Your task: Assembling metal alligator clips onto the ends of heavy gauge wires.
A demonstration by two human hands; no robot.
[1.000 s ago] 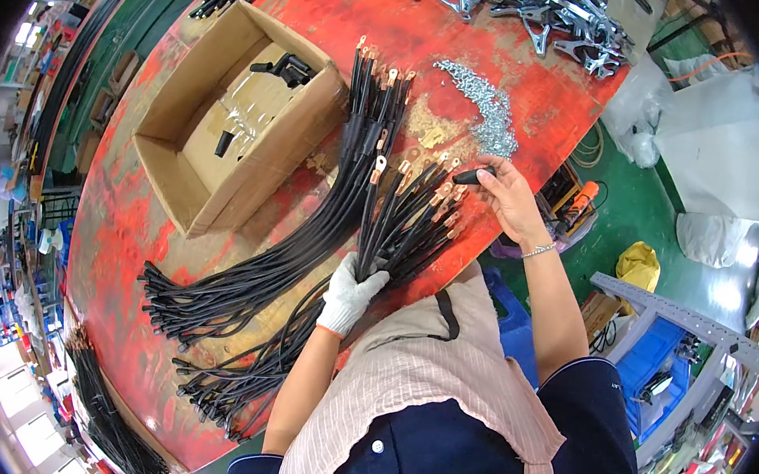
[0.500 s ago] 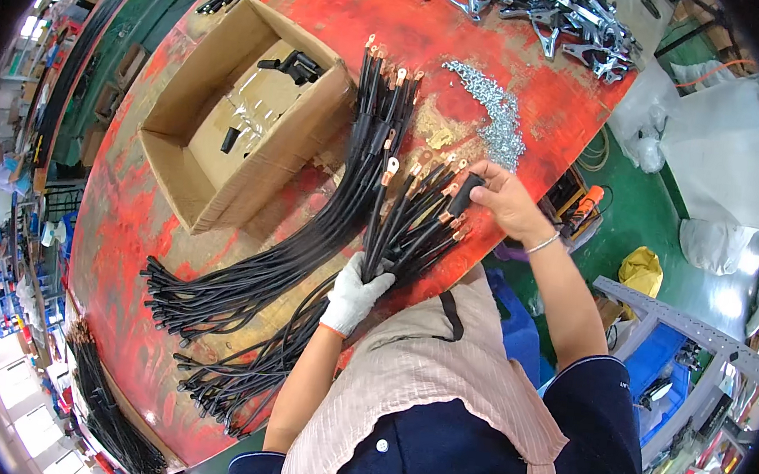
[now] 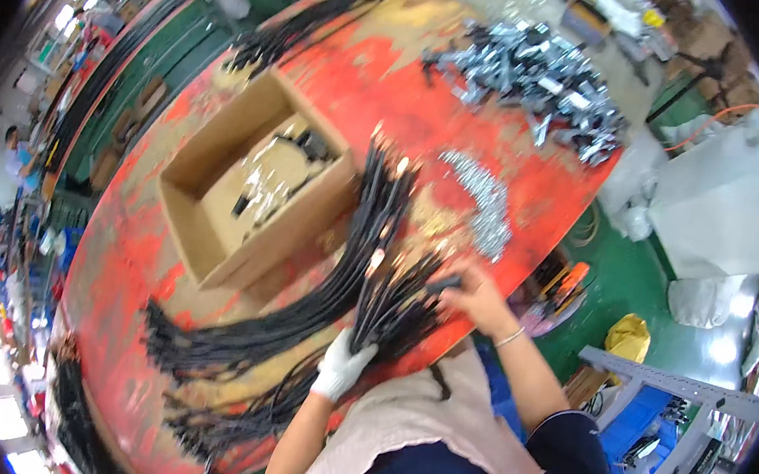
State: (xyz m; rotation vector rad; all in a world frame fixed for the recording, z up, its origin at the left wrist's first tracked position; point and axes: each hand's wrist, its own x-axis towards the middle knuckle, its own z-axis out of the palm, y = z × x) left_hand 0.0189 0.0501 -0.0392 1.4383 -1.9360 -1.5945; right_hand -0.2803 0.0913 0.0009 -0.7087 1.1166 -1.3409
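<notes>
A long bundle of black cables (image 3: pixel 301 311) with metal tips lies across the worn red table (image 3: pixel 393 85). My left hand (image 3: pixel 341 366), in a white glove, grips a bunch of these cables near the table's front edge. My bare right hand (image 3: pixel 476 292), a thin bracelet on its wrist, holds a small black part (image 3: pixel 444 284) at the tips of the cable bunch. The picture is blurred by motion.
An open cardboard box (image 3: pixel 248 194) with small black and bagged parts sits left of the cables. A strip of small silver pieces (image 3: pixel 482 201) lies right of them, and a heap of metal brackets (image 3: pixel 538 79) at the far edge. More black cables (image 3: pixel 75 409) hang at the lower left.
My right hand has come down and left from the silver pieces to the cable tips. The view has shifted and blurred. My left hand stays on the cables.
</notes>
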